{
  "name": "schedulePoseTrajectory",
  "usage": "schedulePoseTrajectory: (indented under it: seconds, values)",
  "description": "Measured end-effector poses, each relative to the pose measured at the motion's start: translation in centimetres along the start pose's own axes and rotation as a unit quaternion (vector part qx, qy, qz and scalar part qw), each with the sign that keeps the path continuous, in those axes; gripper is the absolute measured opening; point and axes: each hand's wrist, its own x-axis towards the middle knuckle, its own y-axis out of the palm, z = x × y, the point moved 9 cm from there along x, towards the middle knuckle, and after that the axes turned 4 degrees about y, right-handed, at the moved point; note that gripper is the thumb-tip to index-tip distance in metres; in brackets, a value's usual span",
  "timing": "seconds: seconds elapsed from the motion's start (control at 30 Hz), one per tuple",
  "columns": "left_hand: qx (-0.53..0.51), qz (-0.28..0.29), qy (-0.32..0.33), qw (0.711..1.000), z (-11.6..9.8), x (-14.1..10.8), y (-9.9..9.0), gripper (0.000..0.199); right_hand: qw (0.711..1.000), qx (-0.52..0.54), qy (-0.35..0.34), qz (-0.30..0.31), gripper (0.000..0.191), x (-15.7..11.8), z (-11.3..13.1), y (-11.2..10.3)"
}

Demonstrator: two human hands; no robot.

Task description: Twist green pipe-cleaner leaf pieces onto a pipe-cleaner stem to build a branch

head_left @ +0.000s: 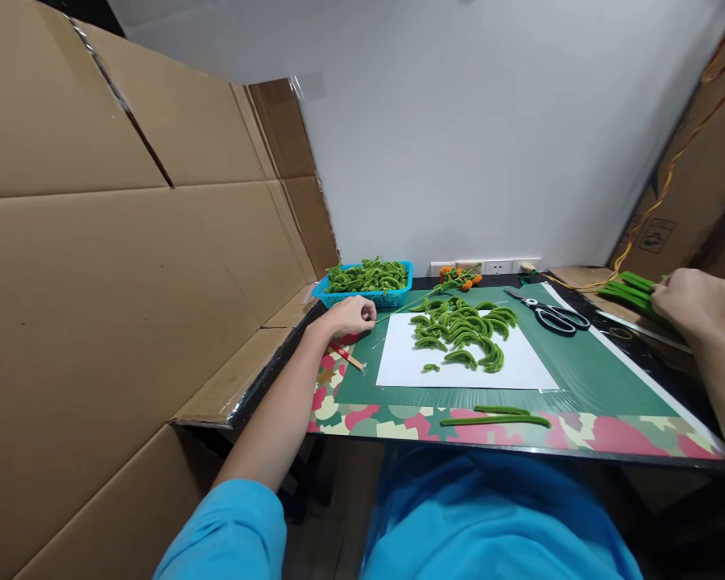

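My right hand (694, 302) covers the near ends of the straight green stems (631, 292), and the bundle runs off the frame edge just past my knuckles. Can't really see what my left hand (351, 314) is pinching: the fingers curl over it, only a thin wire (399, 312) pokes out. My right forearm gets cut off too.

The left hand (351, 314) pinches a thin wire (399, 310) beside the blue basket (362, 296) (full of green curls), while the right hand (694, 300) grips straight green stems (631, 292).
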Motion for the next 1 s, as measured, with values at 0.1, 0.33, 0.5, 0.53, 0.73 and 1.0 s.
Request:
schedulePoseTrajectory:
  seconds: [0.1,0.33,0.5,0.53,0.73,1.0]
  values:
    - [-0.017,0.009,-0.001,1.0,0.4,-0.1,0.1,0.012,0.997,0.038,0.063,0.024,0.038,-1.1,-0.1,-1.4]
    - [-0.042,0.013,-0.005,0.999,0.2,0.1,0.4,0.022,0.988,0.117,0.084,-0.048,0.027,-2.3,0.1,-3.4]
    - [-0.023,0.005,-0.009,1.0,0.4,0.4,0.7,0.018,0.982,0.167,0.054,-0.071,0.022,-2.3,0.5,-3.1]
    - [-0.019,0.003,-0.01,1.0,0.4,0.5,0.7,0.017,0.981,0.171,0.059,-0.064,0.023,-2.4,0.6,-3.1]
    - [-0.002,-0.014,-0.011,1.0,0.4,0.7,0.4,0.015,0.979,0.167,0.11,-0.042,0.033,-3.5,0.9,-4.7]
    - [0.015,-0.076,0.019,0.997,0.5,1.4,-1.6,0.02,0.96,0.248,-0.04,-0.127,0.018,-4.6,3.8,-7.3]
